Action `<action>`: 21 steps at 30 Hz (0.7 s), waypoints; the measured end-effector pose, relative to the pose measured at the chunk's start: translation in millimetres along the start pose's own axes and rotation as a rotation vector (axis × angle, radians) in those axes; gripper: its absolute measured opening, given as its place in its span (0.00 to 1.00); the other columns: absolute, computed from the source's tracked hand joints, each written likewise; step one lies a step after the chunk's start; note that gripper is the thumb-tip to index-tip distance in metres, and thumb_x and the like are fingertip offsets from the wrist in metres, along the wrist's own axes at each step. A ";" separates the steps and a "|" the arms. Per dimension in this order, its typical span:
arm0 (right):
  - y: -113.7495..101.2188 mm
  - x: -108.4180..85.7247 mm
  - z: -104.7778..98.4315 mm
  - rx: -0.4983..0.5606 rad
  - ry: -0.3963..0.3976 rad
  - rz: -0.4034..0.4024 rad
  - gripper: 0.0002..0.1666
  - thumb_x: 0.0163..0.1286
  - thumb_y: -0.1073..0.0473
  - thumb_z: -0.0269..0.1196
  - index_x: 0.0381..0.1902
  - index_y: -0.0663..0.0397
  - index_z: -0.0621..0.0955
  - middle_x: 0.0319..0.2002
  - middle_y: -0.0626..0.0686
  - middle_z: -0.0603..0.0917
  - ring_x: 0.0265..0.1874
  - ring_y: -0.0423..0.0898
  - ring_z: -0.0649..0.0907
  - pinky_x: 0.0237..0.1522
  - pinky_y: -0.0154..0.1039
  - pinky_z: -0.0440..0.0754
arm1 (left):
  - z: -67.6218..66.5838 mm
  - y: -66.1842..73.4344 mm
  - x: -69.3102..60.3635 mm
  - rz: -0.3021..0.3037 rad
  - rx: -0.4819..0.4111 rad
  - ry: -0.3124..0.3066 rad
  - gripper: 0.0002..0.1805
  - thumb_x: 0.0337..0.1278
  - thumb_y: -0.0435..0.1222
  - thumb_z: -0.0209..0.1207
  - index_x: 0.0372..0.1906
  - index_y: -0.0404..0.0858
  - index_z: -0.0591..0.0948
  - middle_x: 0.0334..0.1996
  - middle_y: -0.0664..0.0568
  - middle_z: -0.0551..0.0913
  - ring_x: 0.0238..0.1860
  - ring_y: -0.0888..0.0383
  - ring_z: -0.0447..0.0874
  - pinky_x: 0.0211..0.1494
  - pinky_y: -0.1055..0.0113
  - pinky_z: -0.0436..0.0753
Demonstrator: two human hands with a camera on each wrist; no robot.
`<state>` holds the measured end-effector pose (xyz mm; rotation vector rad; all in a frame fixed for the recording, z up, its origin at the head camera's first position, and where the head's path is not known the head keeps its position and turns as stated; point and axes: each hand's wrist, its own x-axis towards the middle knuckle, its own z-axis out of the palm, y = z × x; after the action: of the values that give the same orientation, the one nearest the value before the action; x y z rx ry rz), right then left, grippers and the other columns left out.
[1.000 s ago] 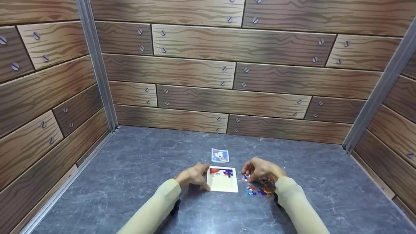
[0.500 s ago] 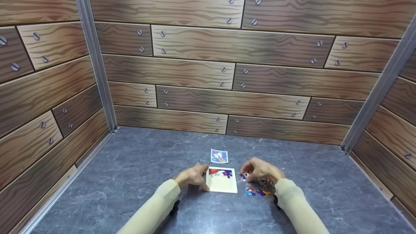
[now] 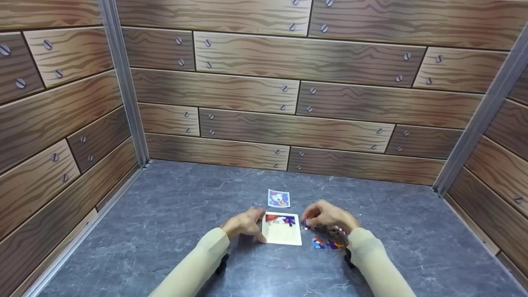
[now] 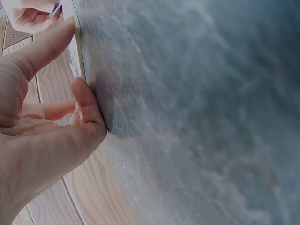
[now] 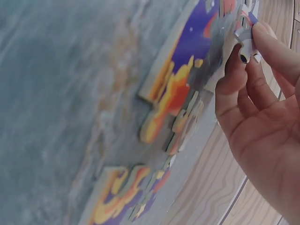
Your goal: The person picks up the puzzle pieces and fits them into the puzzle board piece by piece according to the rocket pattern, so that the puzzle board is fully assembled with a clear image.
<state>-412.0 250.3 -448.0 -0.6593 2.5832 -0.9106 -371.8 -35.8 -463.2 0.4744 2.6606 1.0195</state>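
A pale puzzle tray (image 3: 284,236) lies flat, with coloured pieces fitted along its far side and its nearer part bare. My left hand (image 3: 245,222) rests at its left side, thumb and a finger spread apart against the edge; the left wrist view shows the fingertips (image 4: 83,89) touching that edge. Just right of the tray, my right hand (image 3: 328,215) pinches a small puzzle piece (image 5: 245,40) between thumb and fingers. Several loose pieces (image 3: 327,243) with purple, orange and yellow print lie under and in front of that hand, partly hidden by it.
Behind the tray lies a small printed picture card (image 3: 279,198), showing a white figure on blue. The grey marbled tabletop (image 3: 198,194) is bounded by wood-pattern walls (image 3: 231,146) at the back and both sides.
My right hand has moved slightly left, towards the tray, with the piece held above the table. The left hand and the tray have stayed in place.
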 end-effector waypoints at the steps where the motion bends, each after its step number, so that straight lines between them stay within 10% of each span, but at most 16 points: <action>1: -0.4 0.3 0.8 0.004 0.001 0.004 0.08 0.64 0.64 0.65 0.41 0.55 0.86 0.31 0.48 0.84 0.26 0.41 0.77 0.28 0.34 0.75 | 0.1 -0.2 0.1 0.001 0.000 -0.001 0.38 0.34 0.29 0.77 0.58 0.33 0.74 0.52 0.42 0.76 0.56 0.47 0.71 0.66 0.50 0.70; 21: -11.7 5.9 12.4 0.189 0.026 -0.042 0.14 0.63 0.62 0.68 0.43 0.66 0.84 0.30 0.55 0.87 0.18 0.37 0.78 0.21 0.30 0.76 | -1.0 0.6 1.6 -0.016 0.053 -0.010 0.39 0.35 0.32 0.77 0.59 0.33 0.74 0.54 0.43 0.76 0.59 0.47 0.71 0.67 0.51 0.70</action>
<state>-407.8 232.8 -450.4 -0.6536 2.4741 -1.1663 -373.4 -35.3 -462.3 0.4676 2.6837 0.9421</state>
